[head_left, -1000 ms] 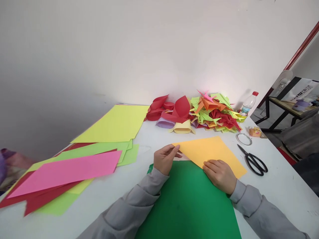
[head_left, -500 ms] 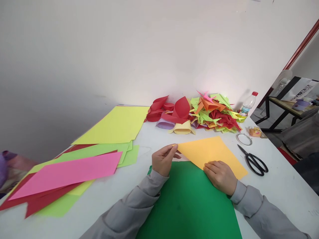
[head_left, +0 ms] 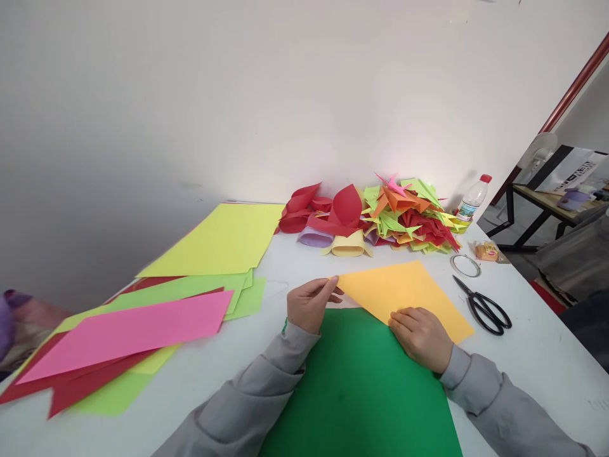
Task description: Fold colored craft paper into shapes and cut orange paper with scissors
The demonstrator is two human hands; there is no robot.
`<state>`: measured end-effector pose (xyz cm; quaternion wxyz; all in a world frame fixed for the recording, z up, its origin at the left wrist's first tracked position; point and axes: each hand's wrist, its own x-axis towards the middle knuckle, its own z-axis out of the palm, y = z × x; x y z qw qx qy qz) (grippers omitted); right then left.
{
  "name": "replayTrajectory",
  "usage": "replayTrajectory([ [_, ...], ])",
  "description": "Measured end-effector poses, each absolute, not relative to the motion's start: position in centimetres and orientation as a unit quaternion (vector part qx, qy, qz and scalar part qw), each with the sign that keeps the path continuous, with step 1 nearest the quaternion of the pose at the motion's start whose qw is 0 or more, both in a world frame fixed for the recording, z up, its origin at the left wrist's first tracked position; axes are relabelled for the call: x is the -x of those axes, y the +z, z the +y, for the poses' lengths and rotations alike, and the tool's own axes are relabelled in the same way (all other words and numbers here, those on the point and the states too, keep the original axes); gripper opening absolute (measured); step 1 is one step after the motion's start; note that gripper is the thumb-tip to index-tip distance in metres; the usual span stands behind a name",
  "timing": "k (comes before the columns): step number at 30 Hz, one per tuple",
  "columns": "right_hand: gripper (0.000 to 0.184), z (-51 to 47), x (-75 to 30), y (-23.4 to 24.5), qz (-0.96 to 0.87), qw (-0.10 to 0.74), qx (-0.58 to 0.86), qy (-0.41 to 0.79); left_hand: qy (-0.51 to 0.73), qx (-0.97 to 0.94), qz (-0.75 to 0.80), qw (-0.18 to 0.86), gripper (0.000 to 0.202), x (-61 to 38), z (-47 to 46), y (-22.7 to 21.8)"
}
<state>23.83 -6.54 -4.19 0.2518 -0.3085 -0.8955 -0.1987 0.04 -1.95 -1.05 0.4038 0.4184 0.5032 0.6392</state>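
Observation:
A sheet of orange-yellow paper [head_left: 399, 289] lies slanted across the far end of a green sheet [head_left: 371, 387]. My left hand [head_left: 308, 304] pinches its left corner between thumb and fingers, slightly raised. At the sheet's near edge my right hand [head_left: 421, 335] is closed, with the fingertips curled on the paper. A pale patch [head_left: 349, 302] shows between the left hand and the green sheet; I cannot tell what it is. Black-handled scissors [head_left: 483, 306] lie open to the right of the orange-yellow paper.
Pink [head_left: 128, 333], red, green and yellow paper [head_left: 219, 238] covers the left side. Red curled shapes [head_left: 346, 209] and a heap of folded paper pieces [head_left: 404, 219] sit by the wall. A bottle [head_left: 473, 200], tape roll [head_left: 466, 266] and wrapped snack [head_left: 486, 251] stand right.
My left hand has shifted very slightly to the left, still pinching the corner. The right hand and the papers look almost the same.

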Motion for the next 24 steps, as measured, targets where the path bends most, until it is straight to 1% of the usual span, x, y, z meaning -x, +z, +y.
replayTrajectory([
  [7,0.019,-6.7,-23.7,-4.3,-0.899,0.249,0.31,-0.183,0.647,-0.351,0.517,0.438,0.031,-0.1,-1.1,-1.6],
  [10,0.019,-7.3,-23.4,-4.0,-0.903,0.251,0.321,-0.139,0.654,-0.321,0.521,0.444,0.035,0.1,-0.7,-1.8],
  [12,0.019,-8.0,-23.2,-3.2,-0.912,0.244,0.327,-0.048,0.658,-0.303,0.523,0.448,0.036,0.4,-0.4,-1.9],
  [16,0.024,-9.1,-23.7,-0.5,-0.892,0.223,0.306,0.248,0.65,-0.282,0.524,0.472,0.036,1.0,0.1,-1.9],
  [17,0.026,-9.2,-24.0,0.2,-0.873,0.226,0.303,0.309,0.642,-0.282,0.524,0.483,0.036,1.2,0.1,-1.8],
  [18,0.028,-9.0,-24.5,0.6,-0.855,0.235,0.309,0.345,0.633,-0.285,0.524,0.494,0.037,1.3,0.2,-1.6],
  [19,0.028,-8.7,-25.0,1.0,-0.836,0.252,0.327,0.361,0.624,-0.288,0.523,0.504,0.037,1.4,0.1,-1.5],
  [20,0.028,-8.2,-25.6,1.1,-0.82,0.279,0.357,0.349,0.617,-0.292,0.522,0.512,0.037,1.4,0.1,-1.3],
  [22,0.027,-6.9,-26.7,0.7,-0.788,0.336,0.439,0.27,0.6,-0.299,0.519,0.53,0.038,1.4,-0.1,-0.9],
  [24,0.031,-5.5,-27.7,-0.2,-0.771,0.349,0.497,0.191,0.572,-0.314,0.511,0.559,0.038,1.3,-0.4,-0.6],
])
